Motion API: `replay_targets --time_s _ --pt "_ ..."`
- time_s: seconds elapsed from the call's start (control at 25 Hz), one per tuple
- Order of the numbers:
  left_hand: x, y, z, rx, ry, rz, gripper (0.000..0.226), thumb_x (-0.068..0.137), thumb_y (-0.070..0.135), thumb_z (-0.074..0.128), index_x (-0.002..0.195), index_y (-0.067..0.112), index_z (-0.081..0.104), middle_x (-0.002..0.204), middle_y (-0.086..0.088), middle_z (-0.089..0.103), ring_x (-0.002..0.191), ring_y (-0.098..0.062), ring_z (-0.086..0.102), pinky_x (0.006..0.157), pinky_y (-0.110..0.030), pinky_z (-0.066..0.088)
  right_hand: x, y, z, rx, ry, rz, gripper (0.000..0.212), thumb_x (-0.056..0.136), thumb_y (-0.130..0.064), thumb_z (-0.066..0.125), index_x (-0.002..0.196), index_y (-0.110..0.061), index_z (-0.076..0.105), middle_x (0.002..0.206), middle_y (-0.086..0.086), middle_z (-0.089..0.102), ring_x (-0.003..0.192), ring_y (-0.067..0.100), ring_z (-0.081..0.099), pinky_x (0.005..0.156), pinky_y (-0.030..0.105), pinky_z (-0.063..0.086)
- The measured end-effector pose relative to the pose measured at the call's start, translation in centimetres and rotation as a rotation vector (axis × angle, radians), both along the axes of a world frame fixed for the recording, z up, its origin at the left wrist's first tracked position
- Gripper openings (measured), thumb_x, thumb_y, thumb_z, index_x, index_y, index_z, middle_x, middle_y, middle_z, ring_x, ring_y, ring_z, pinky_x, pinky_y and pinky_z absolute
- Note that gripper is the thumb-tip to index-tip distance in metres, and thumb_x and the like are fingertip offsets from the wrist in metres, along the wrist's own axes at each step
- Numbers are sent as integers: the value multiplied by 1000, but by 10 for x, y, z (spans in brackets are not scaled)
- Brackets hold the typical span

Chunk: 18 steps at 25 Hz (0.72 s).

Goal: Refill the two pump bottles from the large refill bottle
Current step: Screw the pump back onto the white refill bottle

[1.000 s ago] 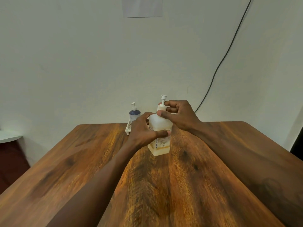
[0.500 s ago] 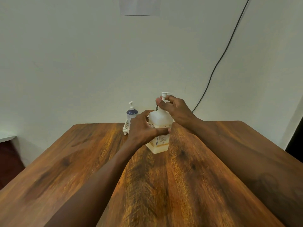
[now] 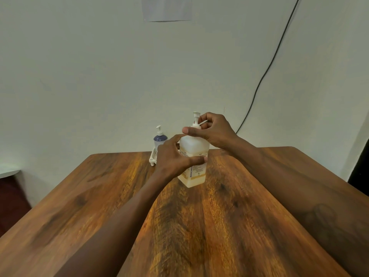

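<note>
A large translucent bottle (image 3: 196,144) with a white pump top (image 3: 196,117) stands upright on the wooden table (image 3: 199,226), with a little yellowish liquid at its bottom. My left hand (image 3: 173,156) wraps around the bottle's body from the left. Over the bottle's neck, my right hand (image 3: 213,129) grips the pump's collar with thumb and fingers. A small pump bottle (image 3: 160,137) with a dark blue body stands behind, in a white rack (image 3: 153,157) at the table's far edge. Any second small pump bottle is hidden.
A black cable (image 3: 265,72) runs down the white wall to the table's far right. A sheet of paper (image 3: 166,9) is stuck to the wall above. A white surface edge (image 3: 8,172) shows at the far left.
My right hand has shifted around the pump collar, and the pump head points in a different direction. The left hand keeps its hold on the bottle's body.
</note>
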<state>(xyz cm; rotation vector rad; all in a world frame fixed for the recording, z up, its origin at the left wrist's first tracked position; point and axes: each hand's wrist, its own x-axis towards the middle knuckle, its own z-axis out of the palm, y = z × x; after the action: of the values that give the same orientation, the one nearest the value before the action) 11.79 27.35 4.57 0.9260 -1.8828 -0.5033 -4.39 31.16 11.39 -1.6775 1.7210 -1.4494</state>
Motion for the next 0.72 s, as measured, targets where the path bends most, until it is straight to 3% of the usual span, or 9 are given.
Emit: replay_targets --time_s 0.16,0.32,0.44,0.6,0.72 --pt "5 -2 3 52 -13 -33 80 62 56 93 130 27 62 106 21 60 85 10 58 68 -8 45 -11 4 1 13 -38 170 42 79 -28 87 116 -15 73 103 -2 78 96 12 74 91 39 61" --pt "8 -3 7 191 13 -166 68 66 45 94 123 32 59 106 23 64 91 4 63 72 -17 53 -20 6 1 57 -193 405 35 91 -7 72 126 -9 69 119 7 75 113 18 71 98 38 57" --pt "11 -5 7 291 42 -289 66 71 37 92 128 28 61 113 15 71 102 -9 71 76 -23 59 -23 8 5 115 -256 524 33 95 -4 65 126 -13 67 124 8 73 118 21 68 99 41 56" --pt "16 -10 8 365 19 -394 72 70 42 87 134 25 59 115 8 74 104 -14 73 85 -36 63 -26 9 5 143 -293 571 35 93 -4 67 127 -12 66 125 11 72 119 26 68 99 45 57" --pt "16 -7 10 324 -20 -343 80 65 52 88 135 26 59 119 9 72 105 -13 71 84 -33 62 -23 11 7 133 -228 414 38 82 -12 81 119 -10 70 115 11 75 110 26 72 90 41 61"
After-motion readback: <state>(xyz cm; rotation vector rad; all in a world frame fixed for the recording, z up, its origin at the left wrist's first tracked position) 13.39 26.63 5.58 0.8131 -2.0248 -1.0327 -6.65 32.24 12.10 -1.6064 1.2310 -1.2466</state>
